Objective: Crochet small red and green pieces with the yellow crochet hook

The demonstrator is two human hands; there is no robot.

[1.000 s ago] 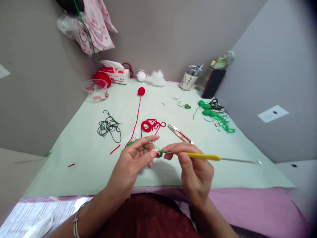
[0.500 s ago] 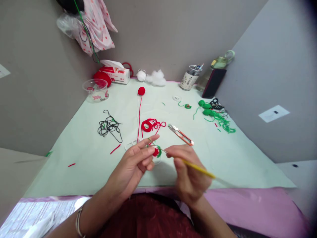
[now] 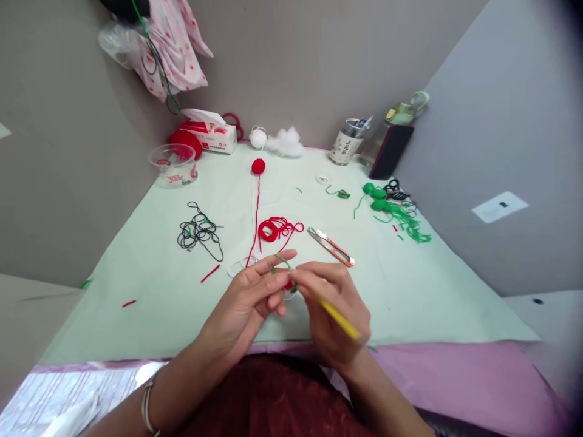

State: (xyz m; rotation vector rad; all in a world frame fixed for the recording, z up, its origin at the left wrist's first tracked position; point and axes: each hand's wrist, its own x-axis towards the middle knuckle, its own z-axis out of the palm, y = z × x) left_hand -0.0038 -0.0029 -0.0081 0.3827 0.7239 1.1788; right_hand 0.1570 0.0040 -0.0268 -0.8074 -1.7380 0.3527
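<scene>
My left hand (image 3: 255, 291) pinches a small red, white and green crochet piece (image 3: 289, 284) between thumb and fingers. Green yarn (image 3: 283, 260) runs over its raised index finger. My right hand (image 3: 334, 303) is closed round a yellow-handled crochet hook (image 3: 339, 318), its fingertips right up against the piece. The hook's tip is hidden by the fingers. Just beyond my hands lie a coil of red yarn (image 3: 268, 230) and orange-handled thread snips (image 3: 331, 247). A strand leads from a small red yarn ball (image 3: 258, 166) toward my left hand.
Tangled black cord (image 3: 199, 232) lies on the left of the table. At the back stand a clear plastic tub (image 3: 174, 167), a tissue box (image 3: 214, 136), white stuffing (image 3: 285, 144) and a pen holder (image 3: 348, 142). Green yarn pieces (image 3: 387, 206) and a phone (image 3: 392, 152) are on the right.
My right hand has moved left and closer to the crochet piece, bringing the hook with it. The hook's handle now points more steeply down toward me. My left hand stays nearly in place.
</scene>
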